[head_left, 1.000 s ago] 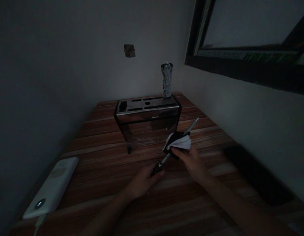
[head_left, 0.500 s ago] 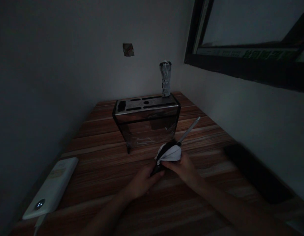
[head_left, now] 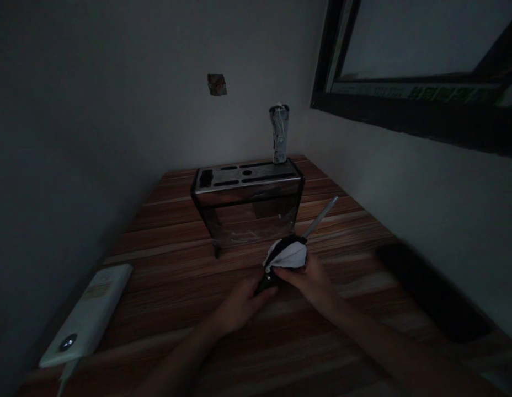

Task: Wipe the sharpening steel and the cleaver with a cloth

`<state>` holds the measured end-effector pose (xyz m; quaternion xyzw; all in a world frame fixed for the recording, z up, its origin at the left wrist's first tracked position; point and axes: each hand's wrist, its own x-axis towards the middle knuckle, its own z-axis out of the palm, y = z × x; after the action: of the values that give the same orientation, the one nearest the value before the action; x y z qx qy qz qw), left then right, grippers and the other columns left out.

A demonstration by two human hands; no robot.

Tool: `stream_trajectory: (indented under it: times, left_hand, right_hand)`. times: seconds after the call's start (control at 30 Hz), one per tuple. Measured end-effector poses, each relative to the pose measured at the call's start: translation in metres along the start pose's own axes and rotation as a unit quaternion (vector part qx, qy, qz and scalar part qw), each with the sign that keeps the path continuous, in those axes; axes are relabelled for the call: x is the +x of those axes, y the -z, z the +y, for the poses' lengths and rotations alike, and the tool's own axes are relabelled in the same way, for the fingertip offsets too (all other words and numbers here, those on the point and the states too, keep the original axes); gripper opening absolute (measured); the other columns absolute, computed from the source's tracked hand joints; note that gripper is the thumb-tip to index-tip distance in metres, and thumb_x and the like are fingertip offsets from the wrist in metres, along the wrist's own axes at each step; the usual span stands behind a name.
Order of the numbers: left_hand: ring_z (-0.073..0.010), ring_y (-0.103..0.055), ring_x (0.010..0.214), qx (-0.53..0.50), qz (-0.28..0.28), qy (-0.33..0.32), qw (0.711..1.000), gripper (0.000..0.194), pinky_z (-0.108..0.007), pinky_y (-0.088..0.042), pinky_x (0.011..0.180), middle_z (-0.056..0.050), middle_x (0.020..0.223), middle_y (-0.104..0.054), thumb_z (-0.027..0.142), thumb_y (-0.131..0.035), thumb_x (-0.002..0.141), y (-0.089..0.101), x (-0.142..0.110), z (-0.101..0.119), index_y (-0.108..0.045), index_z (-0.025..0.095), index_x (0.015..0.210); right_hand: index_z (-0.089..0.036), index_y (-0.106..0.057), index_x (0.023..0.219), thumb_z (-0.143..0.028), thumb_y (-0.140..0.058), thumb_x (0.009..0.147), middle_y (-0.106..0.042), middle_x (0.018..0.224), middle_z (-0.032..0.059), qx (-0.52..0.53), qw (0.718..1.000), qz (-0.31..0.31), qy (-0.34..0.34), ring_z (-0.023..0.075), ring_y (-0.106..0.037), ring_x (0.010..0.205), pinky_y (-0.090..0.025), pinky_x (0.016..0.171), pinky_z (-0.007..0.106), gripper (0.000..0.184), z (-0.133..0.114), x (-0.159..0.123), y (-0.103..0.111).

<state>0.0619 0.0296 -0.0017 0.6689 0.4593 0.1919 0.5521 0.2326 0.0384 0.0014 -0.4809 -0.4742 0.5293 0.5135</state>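
Dim light. I view a slender rod (head_left: 321, 218), pale grey and dull-metallic, narrow, running obliquely up and to the right from a dark handle (head_left: 265, 283). My left hand (head_left: 242, 304) is curled closed around the handle. My right hand (head_left: 309, 279) is closed on a folded cloth (head_left: 289, 255), white with black parts, wrapped about the rod just beyond the handle; the far length of rod is bare. Rod and cloth are in front of the slotted, metal-topped rack (head_left: 248, 175), near its right end, above the wood-grain worktop (head_left: 169, 275). Finer surface marks on the rod: too dark to read.
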Motion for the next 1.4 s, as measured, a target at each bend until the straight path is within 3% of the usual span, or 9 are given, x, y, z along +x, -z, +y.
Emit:
stream_trajectory:
  times: [0.2, 0.43, 0.7, 0.87, 1.13, 1.4]
  left_hand:
    - [-0.0125, -0.045, 0.061, 0.001, 0.000, -0.010, 1.000, 0.038, -0.022, -0.040, 0.054, 0.001, 0.075, -0.053, 0.044, -0.048, 0.083, 0.000, -0.001, 0.003, -0.056, 0.016, 0.107]
    - [-0.0104, -0.043, 0.060, 0.008, 0.002, -0.008, 1.000, 0.034, -0.019, -0.036, 0.050, 0.002, 0.073, -0.048, 0.047, -0.047, 0.083, 0.000, 0.000, -0.001, -0.055, 0.014, 0.092]
    - [-0.0152, -0.049, 0.075, 0.026, -0.001, -0.039, 0.999, 0.031, -0.024, -0.040, 0.067, -0.002, 0.083, -0.054, 0.042, -0.047, 0.085, 0.001, 0.001, 0.002, -0.057, 0.015, 0.096]
    - [-0.0136, -0.045, 0.069, 0.031, -0.014, -0.029, 0.999, 0.032, -0.024, -0.038, 0.062, 0.000, 0.075, -0.049, 0.043, -0.046, 0.085, 0.000, 0.001, -0.001, -0.056, 0.014, 0.093]
    - [-0.0130, -0.046, 0.070, 0.049, -0.024, -0.041, 0.998, 0.027, -0.022, -0.037, 0.064, 0.002, 0.075, -0.049, 0.042, -0.047, 0.085, 0.001, 0.002, 0.001, -0.055, 0.016, 0.088]
    - [-0.0140, -0.047, 0.070, 0.063, -0.018, -0.028, 0.997, 0.029, -0.023, -0.038, 0.063, 0.001, 0.074, -0.050, 0.043, -0.046, 0.085, 0.001, 0.000, 0.001, -0.056, 0.016, 0.090]
  right_hand:
    - [-0.018, -0.067, 0.083, -0.029, -0.077, 0.059, -0.073, 0.085, 0.0039, 0.000, 0.999, 0.028, 0.032, 0.0234, -0.068, 0.083, -0.053, 0.078, 0.035, 0.028, -0.009, 0.004, 0.005]
    - [-0.020, -0.068, 0.085, -0.030, -0.077, 0.061, -0.073, 0.086, 0.0027, 0.033, 0.995, 0.062, 0.070, 0.0209, -0.067, 0.083, -0.053, 0.077, 0.032, 0.027, -0.014, 0.014, 0.017]
    - [-0.021, -0.068, 0.084, -0.029, -0.080, 0.057, -0.072, 0.088, 0.0005, 0.106, 0.970, 0.189, 0.115, 0.0178, -0.065, 0.085, -0.049, 0.083, 0.033, 0.031, -0.024, 0.033, 0.039]
    - [-0.021, -0.068, 0.080, -0.029, -0.081, 0.056, -0.070, 0.086, -0.0012, 0.159, 0.945, 0.250, 0.137, 0.0158, -0.064, 0.083, -0.049, 0.082, 0.033, 0.028, -0.038, 0.041, 0.052]
    - [-0.021, -0.066, 0.080, -0.028, -0.079, 0.059, -0.068, 0.086, -0.0024, 0.190, 0.924, 0.261, 0.204, 0.0145, -0.063, 0.086, -0.050, 0.080, 0.030, 0.025, -0.046, 0.049, 0.069]
    - [-0.022, -0.064, 0.078, -0.031, -0.076, 0.063, -0.068, 0.090, -0.0011, 0.181, 0.934, 0.253, 0.175, 0.0169, -0.063, 0.092, -0.050, 0.082, 0.033, 0.022, -0.048, 0.046, 0.062]
